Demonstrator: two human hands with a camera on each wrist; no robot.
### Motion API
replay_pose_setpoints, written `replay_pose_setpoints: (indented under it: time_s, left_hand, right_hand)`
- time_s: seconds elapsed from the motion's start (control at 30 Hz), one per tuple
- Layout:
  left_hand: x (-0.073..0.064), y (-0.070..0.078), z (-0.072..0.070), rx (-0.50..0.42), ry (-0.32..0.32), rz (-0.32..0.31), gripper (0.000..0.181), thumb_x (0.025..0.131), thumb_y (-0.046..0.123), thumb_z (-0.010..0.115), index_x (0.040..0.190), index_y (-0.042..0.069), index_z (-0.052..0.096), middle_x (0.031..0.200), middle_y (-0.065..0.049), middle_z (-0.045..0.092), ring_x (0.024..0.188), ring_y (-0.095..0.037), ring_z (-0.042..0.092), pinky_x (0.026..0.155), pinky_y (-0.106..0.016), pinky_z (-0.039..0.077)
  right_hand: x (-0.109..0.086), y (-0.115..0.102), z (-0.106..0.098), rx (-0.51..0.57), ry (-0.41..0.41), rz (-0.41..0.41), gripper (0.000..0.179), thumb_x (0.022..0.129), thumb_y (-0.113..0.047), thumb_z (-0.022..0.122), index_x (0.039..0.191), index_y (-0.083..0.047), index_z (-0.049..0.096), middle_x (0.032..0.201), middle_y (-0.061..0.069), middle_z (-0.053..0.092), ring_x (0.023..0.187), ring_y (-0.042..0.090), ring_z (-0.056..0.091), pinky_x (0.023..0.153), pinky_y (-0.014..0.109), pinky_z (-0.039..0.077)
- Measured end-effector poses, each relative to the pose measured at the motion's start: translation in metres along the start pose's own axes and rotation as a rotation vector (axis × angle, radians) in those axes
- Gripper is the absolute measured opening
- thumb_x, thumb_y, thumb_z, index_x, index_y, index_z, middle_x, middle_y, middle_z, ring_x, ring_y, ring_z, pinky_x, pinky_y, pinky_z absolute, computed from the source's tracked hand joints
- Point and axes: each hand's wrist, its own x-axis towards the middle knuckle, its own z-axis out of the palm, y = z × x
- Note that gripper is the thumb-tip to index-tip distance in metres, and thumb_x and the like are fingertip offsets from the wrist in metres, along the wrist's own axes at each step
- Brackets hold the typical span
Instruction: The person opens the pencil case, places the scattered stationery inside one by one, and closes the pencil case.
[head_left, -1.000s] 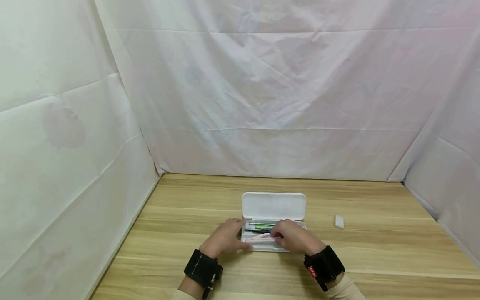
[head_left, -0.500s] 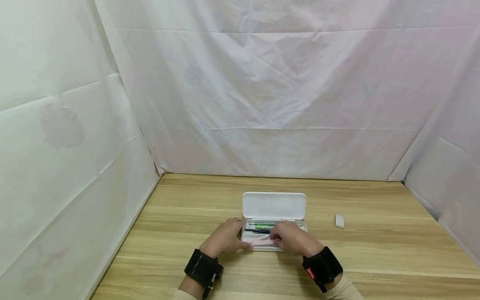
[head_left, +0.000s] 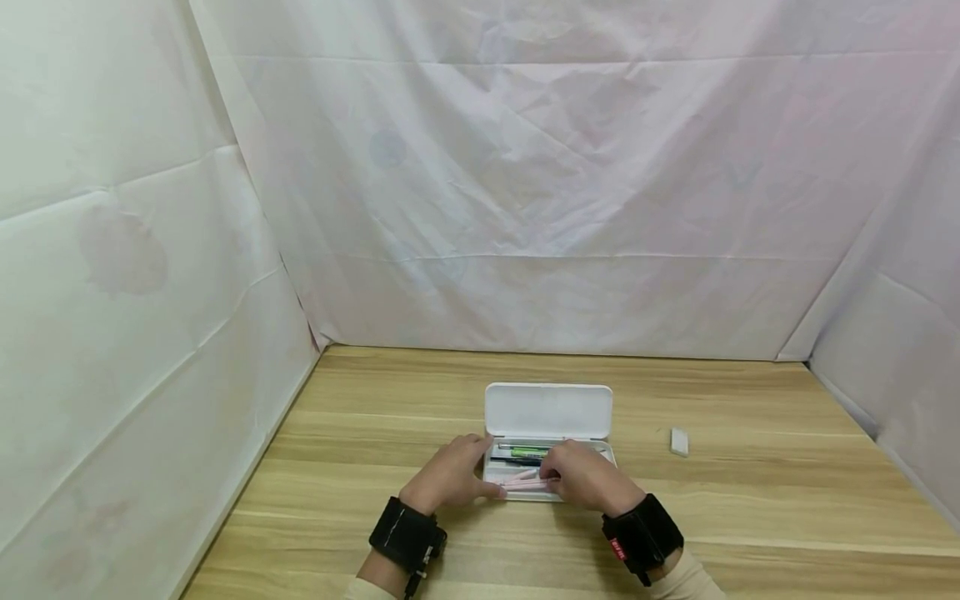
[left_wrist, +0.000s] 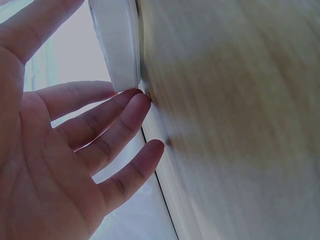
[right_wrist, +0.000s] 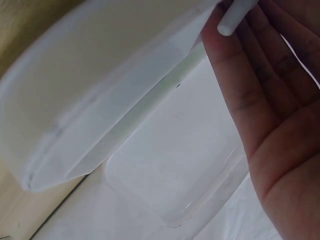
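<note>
A white pencil case lies on the table with its lid standing up at the back. My left hand spans its left end, thumb at the front rim. In the left wrist view, the nearly straight fingers of that hand reach the case's corner. Over the front compartment, my right hand pinches a slim pale pink stick, pen-like in shape. One pale end of a rod shows at its fingertips in the right wrist view. Behind lie a green pen and a dark pen.
A small white eraser-like block lies on the wooden table, right of the case. White cloth hangs behind the table and along both sides.
My right hand has shifted slightly toward the front of the case, bringing the pink stick down closer to the front rim. The left hand and the case stay put.
</note>
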Motion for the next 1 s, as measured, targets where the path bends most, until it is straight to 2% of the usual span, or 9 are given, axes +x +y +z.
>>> replay_pose_setpoints:
  time_s: [0.17,0.3,0.63,0.73,0.9,1.0]
  left_hand:
    - [0.0,0.0,0.0,-0.005,0.0,-0.006,0.089,0.077,0.043,0.084,0.149,0.006,0.045,0.139,-0.012,0.055,0.126,-0.025,0.052,0.106,-0.043,0.046]
    - [-0.0001,-0.0001,0.0003,-0.005,0.0,-0.007,0.089,0.077,0.043,0.084,0.148,0.006,0.045,0.138,-0.012,0.055,0.126,-0.025,0.052,0.106,-0.043,0.047]
    - [0.0007,-0.0009,0.0007,0.013,0.019,0.019,0.085,0.076,0.042,0.085,0.146,0.007,0.049,0.136,-0.01,0.058,0.125,-0.026,0.053,0.105,-0.043,0.047]
    - [0.0008,-0.0009,0.0007,0.012,0.019,0.02,0.085,0.076,0.042,0.085,0.145,0.007,0.05,0.136,-0.011,0.058,0.125,-0.026,0.053,0.105,-0.043,0.047]
    - [0.001,-0.0007,0.0006,0.008,0.014,0.018,0.084,0.077,0.041,0.085,0.145,0.007,0.05,0.136,-0.011,0.058,0.125,-0.026,0.053,0.105,-0.043,0.047]
    - [0.001,-0.0007,0.0004,0.01,0.013,0.02,0.082,0.077,0.041,0.084,0.145,0.008,0.051,0.136,-0.01,0.058,0.125,-0.026,0.053,0.105,-0.044,0.047]
  right_hand:
    - [0.0003,-0.0003,0.0013,-0.029,0.015,-0.009,0.02,0.081,0.0,0.075,0.066,-0.012,0.068,0.065,-0.012,0.054,0.059,0.001,0.039,0.052,0.018,0.035]
    - [0.0003,-0.0013,0.0024,-0.053,0.032,-0.02,0.03,0.079,0.002,0.074,0.059,-0.014,0.058,0.06,-0.013,0.042,0.055,0.0,0.032,0.049,0.017,0.027]
    - [-0.0013,-0.0051,0.005,-0.134,0.096,-0.023,0.044,0.075,0.005,0.074,0.054,-0.018,0.042,0.059,-0.011,0.03,0.056,0.003,0.024,0.053,0.018,0.018]
    - [-0.0012,-0.0043,0.0058,-0.144,0.098,-0.016,0.041,0.075,0.004,0.074,0.053,-0.017,0.047,0.058,-0.012,0.033,0.055,0.003,0.027,0.052,0.018,0.02]
    - [-0.0013,-0.0036,0.0052,-0.14,0.086,0.001,0.025,0.076,-0.001,0.077,0.058,-0.015,0.067,0.061,-0.013,0.055,0.057,0.0,0.038,0.052,0.017,0.035]
    - [-0.001,-0.0035,0.0046,-0.127,0.07,0.009,0.019,0.077,-0.002,0.078,0.063,-0.014,0.073,0.065,-0.011,0.063,0.058,0.0,0.043,0.054,0.018,0.04]
